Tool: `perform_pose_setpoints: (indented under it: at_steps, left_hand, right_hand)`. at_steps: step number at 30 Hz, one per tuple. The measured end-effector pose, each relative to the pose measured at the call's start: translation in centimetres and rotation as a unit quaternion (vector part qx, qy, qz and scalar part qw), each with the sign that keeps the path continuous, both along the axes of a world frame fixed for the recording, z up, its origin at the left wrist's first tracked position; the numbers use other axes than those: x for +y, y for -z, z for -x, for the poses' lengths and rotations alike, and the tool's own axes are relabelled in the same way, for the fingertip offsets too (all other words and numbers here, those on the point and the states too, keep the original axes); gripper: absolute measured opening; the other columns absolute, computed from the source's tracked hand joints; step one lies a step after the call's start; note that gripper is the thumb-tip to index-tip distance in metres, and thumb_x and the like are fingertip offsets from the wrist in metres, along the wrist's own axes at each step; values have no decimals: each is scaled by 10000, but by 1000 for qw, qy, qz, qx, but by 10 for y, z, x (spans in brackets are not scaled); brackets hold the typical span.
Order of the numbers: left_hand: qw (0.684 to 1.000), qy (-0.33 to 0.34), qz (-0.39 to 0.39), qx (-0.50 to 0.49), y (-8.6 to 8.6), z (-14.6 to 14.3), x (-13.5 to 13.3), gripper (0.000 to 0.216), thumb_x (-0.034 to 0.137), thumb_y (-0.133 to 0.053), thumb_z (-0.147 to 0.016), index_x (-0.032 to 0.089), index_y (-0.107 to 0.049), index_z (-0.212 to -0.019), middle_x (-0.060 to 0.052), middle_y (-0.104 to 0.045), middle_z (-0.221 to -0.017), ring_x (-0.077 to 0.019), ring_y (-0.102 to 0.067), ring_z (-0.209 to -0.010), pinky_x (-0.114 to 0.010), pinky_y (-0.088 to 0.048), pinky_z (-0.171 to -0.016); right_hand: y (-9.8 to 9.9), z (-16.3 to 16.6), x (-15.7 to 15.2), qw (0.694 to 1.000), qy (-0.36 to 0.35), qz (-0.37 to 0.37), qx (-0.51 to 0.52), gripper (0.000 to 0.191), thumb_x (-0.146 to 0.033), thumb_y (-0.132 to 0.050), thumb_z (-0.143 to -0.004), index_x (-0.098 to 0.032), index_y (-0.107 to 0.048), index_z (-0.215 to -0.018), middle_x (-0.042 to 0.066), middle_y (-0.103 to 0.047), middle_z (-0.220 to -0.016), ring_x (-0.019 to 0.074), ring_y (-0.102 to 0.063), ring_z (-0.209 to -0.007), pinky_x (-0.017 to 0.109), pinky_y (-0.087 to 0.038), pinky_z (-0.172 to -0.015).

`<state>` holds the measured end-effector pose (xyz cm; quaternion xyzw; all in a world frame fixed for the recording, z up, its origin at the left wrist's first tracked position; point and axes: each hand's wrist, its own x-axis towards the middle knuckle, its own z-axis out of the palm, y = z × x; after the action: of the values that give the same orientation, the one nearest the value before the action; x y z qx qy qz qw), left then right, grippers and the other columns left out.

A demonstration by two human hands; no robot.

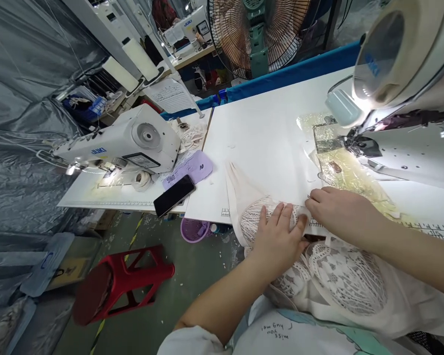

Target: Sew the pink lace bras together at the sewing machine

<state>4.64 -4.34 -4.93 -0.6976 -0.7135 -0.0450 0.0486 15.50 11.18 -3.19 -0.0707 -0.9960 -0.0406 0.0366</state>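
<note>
A pale pink lace bra [350, 278] hangs over the table's front edge and down onto my lap, with one cup and a narrow strap end lying on the white tabletop. My left hand [279, 234] lies on that upper lace cup [250, 217], its fingers spread and its thumb towards my right hand. Close beside it, my right hand [329, 209] has its fingers curled together at the cup's edge, pinching the fabric there. The parts under both palms are hidden.
A lit sewing machine [373, 88] stands at the right; another sewing machine [148, 133] is at the left. Near that one lie a black phone [174, 195] and purple card [196, 167]. A fan [259, 37] stands behind, a red stool [133, 278] on the floor.
</note>
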Motion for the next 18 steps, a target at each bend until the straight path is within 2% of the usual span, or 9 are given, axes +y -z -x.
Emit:
perform_pose_setpoints:
  at_steps: [5,7,11,14,18]
  left_hand:
    - [1000,14,-14,10,6,4,-2,402,356,-402,-938,219,-450,-1313,-120,-447,-1377,-302,-370,-1294,-581,-321,-1016]
    - [999,30,-1,15,6,5,-4,397,333,-392,-942,239,-434,-1325,-102,-425,-1399,-306,-361,-1299,-591,-313,-1015]
    - [997,72,33,6,-1,8,-9,394,350,-368,-947,252,-433,-1324,-77,-402,-1420,-298,-349,-1309,-569,-317,-1023]
    - [995,79,44,-29,-9,11,-11,385,391,-385,-938,255,-472,-1288,-70,-424,-1403,-282,-354,-1308,-549,-311,-1040]
    - [989,91,35,-108,-18,20,-8,437,462,-441,-902,211,-503,-1255,-123,-475,-1338,-259,-421,-1259,-502,-340,-1041]
  right_hand:
    - [-1,5,10,999,-12,-46,24,190,0,-502,-716,-163,-544,-628,37,-531,-633,154,-486,-593,254,-284,-516]
    - [-4,11,22,997,20,-60,38,206,-36,-464,-763,-162,-539,-618,42,-520,-622,147,-456,-580,254,-271,-503]
    - [-15,23,48,990,109,-76,52,369,-132,-325,-877,-154,-518,-563,66,-496,-584,123,-359,-512,263,-211,-452]
    - [-17,24,51,994,88,-51,33,384,-152,-335,-890,-156,-534,-562,63,-515,-584,113,-367,-493,267,-209,-438]
    - [-14,27,30,997,24,-7,70,292,-324,-465,-901,-150,-630,-735,68,-606,-736,178,-536,-666,275,-336,-533]
